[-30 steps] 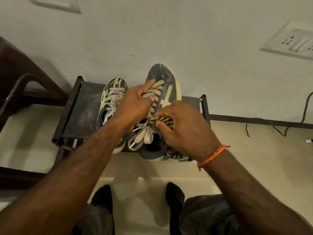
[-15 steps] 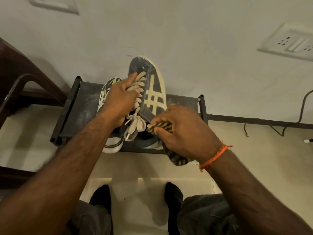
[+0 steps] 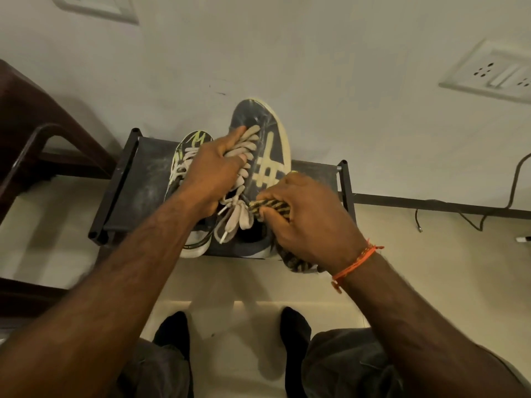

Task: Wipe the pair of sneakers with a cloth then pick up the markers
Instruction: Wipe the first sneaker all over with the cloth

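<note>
A dark blue sneaker (image 3: 267, 133) with cream stripes and cream laces is tilted toe-up over a low black stand (image 3: 138, 179). My left hand (image 3: 212, 170) grips it across the laces. My right hand (image 3: 310, 214) is closed on a black-and-yellow striped cloth (image 3: 270, 206), pressed against the sneaker's right side near the heel; the cloth's tail hangs below my wrist. A second sneaker (image 3: 191, 145), dark with green marks and white laces, sits on the stand to the left, partly hidden by my left arm. A marker (image 3: 523, 239) lies on the floor at the far right edge.
A dark brown chair (image 3: 31, 145) stands at the left. The wall behind carries switch plates (image 3: 488, 73). A black cable (image 3: 488, 208) trails along the floor at the right. My feet in black socks (image 3: 172, 331) are below the stand.
My left hand lifted the blue sneaker's toe and turned its striped side toward me half a second ago, and holds it so now. My right hand with the cloth stays at the sneaker's side.
</note>
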